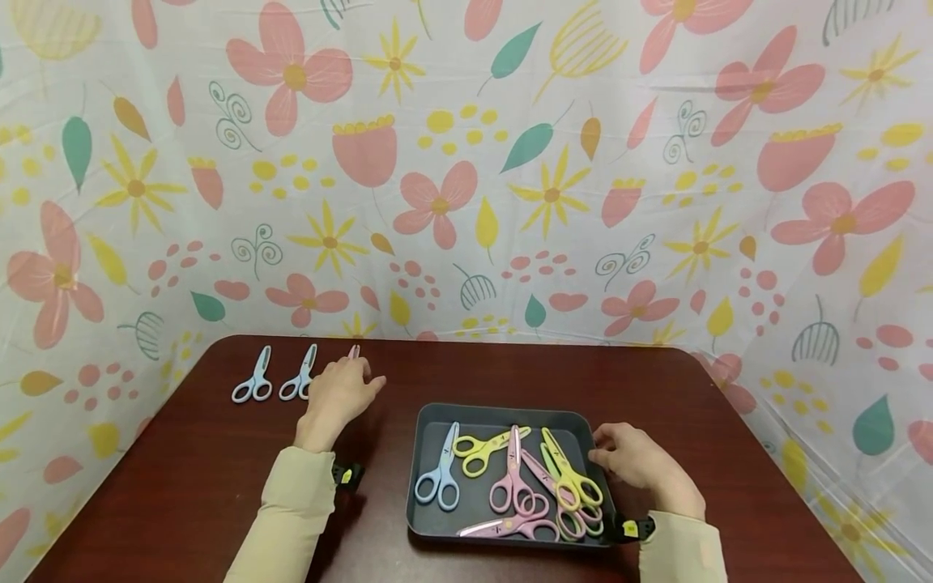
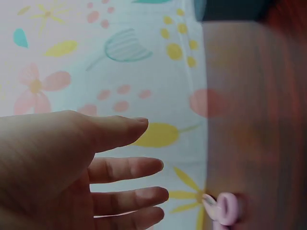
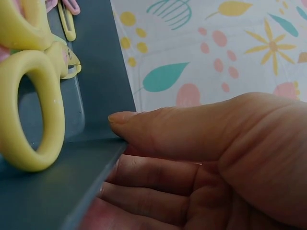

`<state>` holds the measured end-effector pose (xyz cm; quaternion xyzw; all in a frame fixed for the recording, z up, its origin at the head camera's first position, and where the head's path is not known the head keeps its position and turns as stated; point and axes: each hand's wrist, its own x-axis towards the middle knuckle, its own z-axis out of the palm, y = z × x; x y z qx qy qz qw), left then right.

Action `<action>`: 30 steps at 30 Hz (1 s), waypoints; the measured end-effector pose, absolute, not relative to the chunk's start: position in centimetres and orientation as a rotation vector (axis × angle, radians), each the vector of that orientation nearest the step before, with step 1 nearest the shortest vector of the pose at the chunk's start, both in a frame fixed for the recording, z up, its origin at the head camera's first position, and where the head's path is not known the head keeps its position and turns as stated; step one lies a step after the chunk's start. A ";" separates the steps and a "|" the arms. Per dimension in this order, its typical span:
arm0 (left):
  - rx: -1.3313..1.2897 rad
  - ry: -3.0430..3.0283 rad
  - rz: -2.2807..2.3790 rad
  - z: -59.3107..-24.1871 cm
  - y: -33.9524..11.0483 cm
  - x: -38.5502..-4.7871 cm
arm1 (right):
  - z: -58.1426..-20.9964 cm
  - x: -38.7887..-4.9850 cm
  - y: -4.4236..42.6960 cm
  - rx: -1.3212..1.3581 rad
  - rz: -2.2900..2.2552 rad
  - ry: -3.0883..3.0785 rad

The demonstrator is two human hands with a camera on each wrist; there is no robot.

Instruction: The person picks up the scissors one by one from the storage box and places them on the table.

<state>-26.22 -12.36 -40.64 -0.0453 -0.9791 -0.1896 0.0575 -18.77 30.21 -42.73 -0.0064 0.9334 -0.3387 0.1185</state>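
Observation:
My left hand [image 1: 339, 398] is over the back left of the table, its fingers extended and apart with nothing held in the left wrist view. Pink scissors [image 1: 354, 351] [image 2: 227, 209] lie beside it, mostly hidden by the hand in the head view. Two blue scissors [image 1: 255, 380] [image 1: 299, 379] lie left of that hand, points to the back. My right hand [image 1: 645, 463] pinches the right wall of the dark tray [image 1: 503, 414], thumb [image 3: 163, 129] on the rim and fingers outside. Inside the tray lie blue scissors [image 1: 441, 474] and several yellow and pink scissors, some overlapping.
The dark red-brown table [image 1: 197, 478] has rounded back corners. Behind it and at both sides hangs a white sheet [image 1: 452, 267] printed with flowers and leaves. The tray stands right of centre, near the front.

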 end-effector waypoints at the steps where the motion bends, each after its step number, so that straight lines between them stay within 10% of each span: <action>1: -0.151 -2.961 -0.578 -40.4 -12.2 -26.0 | -42.8 -18.8 30.2 -0.019 -0.986 2.733; 30: -0.822 -2.755 -0.316 -39.6 -0.7 -17.6 | -42.6 -18.9 30.3 -0.017 -0.976 2.715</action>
